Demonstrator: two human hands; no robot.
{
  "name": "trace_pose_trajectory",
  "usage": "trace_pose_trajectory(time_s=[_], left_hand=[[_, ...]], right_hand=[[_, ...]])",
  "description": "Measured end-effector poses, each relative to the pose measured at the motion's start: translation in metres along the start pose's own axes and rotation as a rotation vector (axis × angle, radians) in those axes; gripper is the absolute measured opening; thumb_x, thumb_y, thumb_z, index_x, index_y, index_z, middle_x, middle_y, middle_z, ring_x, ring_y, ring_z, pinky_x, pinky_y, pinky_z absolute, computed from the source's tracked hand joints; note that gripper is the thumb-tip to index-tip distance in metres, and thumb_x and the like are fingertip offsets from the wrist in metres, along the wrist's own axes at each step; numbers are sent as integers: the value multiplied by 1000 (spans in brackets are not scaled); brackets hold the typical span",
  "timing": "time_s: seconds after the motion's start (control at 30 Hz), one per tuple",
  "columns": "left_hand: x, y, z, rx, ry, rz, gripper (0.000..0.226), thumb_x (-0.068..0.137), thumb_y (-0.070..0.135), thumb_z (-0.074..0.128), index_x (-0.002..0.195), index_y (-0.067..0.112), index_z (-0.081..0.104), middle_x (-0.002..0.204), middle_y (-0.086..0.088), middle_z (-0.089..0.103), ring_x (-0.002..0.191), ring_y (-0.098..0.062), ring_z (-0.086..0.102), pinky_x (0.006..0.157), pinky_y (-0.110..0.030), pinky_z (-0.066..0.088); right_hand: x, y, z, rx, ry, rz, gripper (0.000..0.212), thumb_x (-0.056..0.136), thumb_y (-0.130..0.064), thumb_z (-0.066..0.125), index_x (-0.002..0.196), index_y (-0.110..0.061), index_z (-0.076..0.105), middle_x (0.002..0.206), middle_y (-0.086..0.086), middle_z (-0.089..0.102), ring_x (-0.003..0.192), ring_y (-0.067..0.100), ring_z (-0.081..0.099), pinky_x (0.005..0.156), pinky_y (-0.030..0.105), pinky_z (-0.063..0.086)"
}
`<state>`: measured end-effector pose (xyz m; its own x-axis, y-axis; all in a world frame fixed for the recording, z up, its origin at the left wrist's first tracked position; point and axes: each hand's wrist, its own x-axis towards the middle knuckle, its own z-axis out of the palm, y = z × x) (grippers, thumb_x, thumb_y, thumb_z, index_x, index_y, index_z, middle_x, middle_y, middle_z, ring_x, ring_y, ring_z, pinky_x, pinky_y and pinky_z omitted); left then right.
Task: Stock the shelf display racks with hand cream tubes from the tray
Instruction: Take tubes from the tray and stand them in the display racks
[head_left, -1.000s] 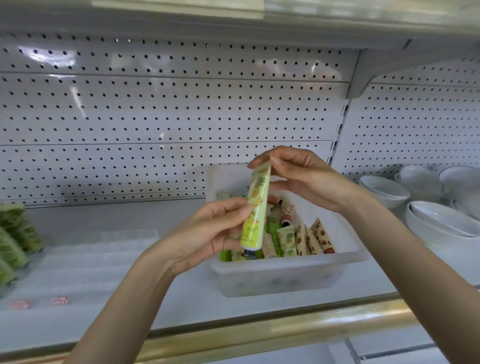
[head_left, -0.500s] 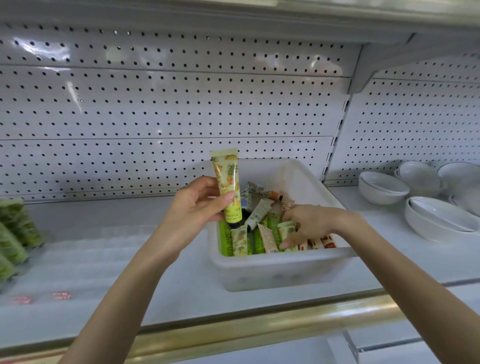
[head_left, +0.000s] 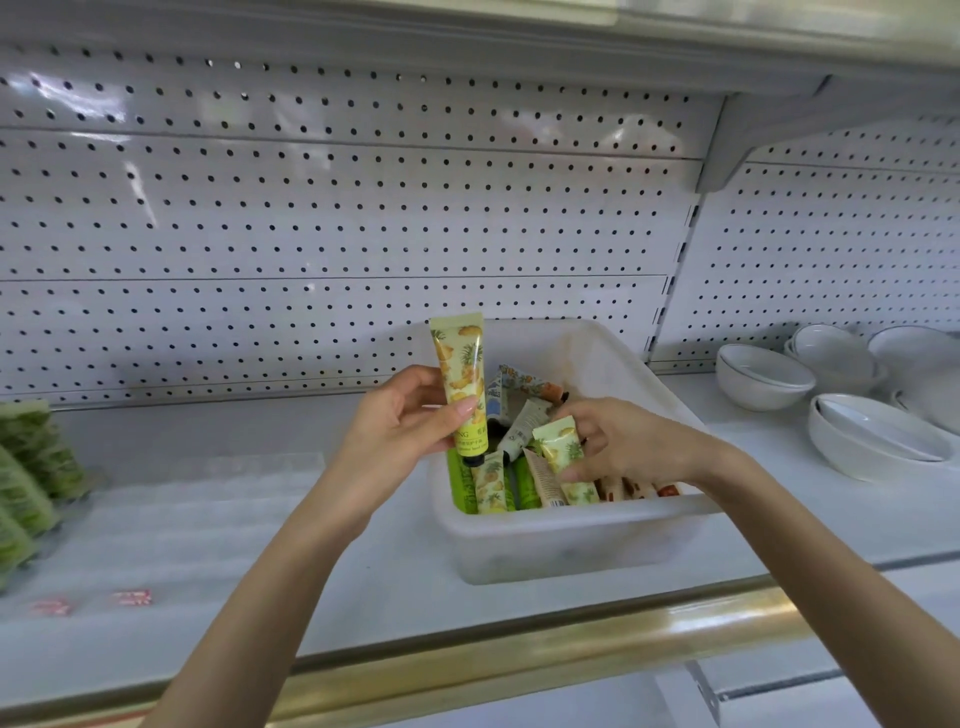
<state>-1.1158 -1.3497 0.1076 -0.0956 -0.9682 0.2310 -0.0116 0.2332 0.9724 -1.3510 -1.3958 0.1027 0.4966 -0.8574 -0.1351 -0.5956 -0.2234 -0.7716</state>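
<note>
Hiding, blurring, sliding off the edges.
Cutting green packs (head_left: 31, 467) off at the left edge and white bowls (head_left: 919, 358) at the right; hiding ends of loose tubes (head_left: 545, 478) behind the cloudy tray (head_left: 561, 545) wall; covering words on the held tube (head_left: 460, 374) with the left hand (head_left: 400, 431); blocking part of the second tube (head_left: 561, 449) under the right hand (head_left: 628, 441); blurring red labels (head_left: 133, 596).

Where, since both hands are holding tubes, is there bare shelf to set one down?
Bare shelf lies between the tray and the white bowls, and in the strip from the tray's front to the gold rail. Left of the tray the clear rack shows no tubes. Crowded: inside the tray, and the far left with green packets.
</note>
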Motion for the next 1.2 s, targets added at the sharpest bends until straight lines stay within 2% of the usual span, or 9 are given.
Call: trace_pose_trajectory(time_s=[0.1,0.2,0.33,0.4,0.5,0.67,0.83,1.03,1.2], left_hand=[[0,0,-3,-19,-12,7,18,84,11,62,102,11,64,89,-1,69,79,-9,68,71,-22,56],[-1,3,-6,-61,-11,28,17,81,15,62,98,15,65,84,2,70,76,-8,68,69,-20,55],[-2,9,-12,-109,-24,50,23,75,20,64,97,14,66,84,1,71,75,-9,68,69,-22,56],[-3,11,-15,-115,-35,52,27,72,23,65,98,15,66,85,2,72,76,-10,69,68,-22,56],[-10,12,-21,-110,-44,52,30,72,24,64,100,13,66,90,0,72,78,-12,69,67,-22,55],[-35,15,-32,-66,-11,22,35,70,26,66,102,15,65,90,1,72,80,-13,69,66,-23,56],[-64,22,-37,-64,83,-18,34,68,24,68,101,14,66,91,0,71,80,-12,69,64,-21,54],[-106,28,-31,-67,178,-82,32,69,20,69,100,13,66,90,-1,71,78,-11,69,63,-21,54],[-131,32,-35,-14,228,-95,25,74,18,67,99,13,68,95,-6,71,81,-13,69,65,-22,55]], right_hand=[[-5,-13,0,89,205,-60,25,79,-2,70,101,-10,60,97,3,70,83,4,67,73,19,52],[-11,-33,1,230,419,-139,26,78,-4,71,102,-2,61,98,10,71,90,18,69,77,31,56],[-18,-62,11,379,520,-220,22,79,-5,70,100,-7,63,91,1,71,82,30,66,70,44,54],[-19,-72,18,402,521,-231,23,76,-10,72,98,-10,64,92,3,70,84,36,66,75,49,54],[-20,-82,32,476,484,-229,27,73,-12,72,98,-12,62,95,2,70,82,21,69,74,35,58],[-23,-91,48,570,399,-222,37,65,-22,72,101,-13,63,106,11,68,90,26,67,78,40,58],[-26,-101,64,674,294,-257,29,74,-14,68,103,-10,64,96,8,69,77,16,68,65,28,57],[-36,-97,84,662,177,-253,33,69,-22,70,101,-15,65,94,7,69,81,18,66,75,37,59],[-40,-105,99,680,117,-256,36,65,-23,71,100,-14,66,90,1,70,78,13,68,73,33,59]])
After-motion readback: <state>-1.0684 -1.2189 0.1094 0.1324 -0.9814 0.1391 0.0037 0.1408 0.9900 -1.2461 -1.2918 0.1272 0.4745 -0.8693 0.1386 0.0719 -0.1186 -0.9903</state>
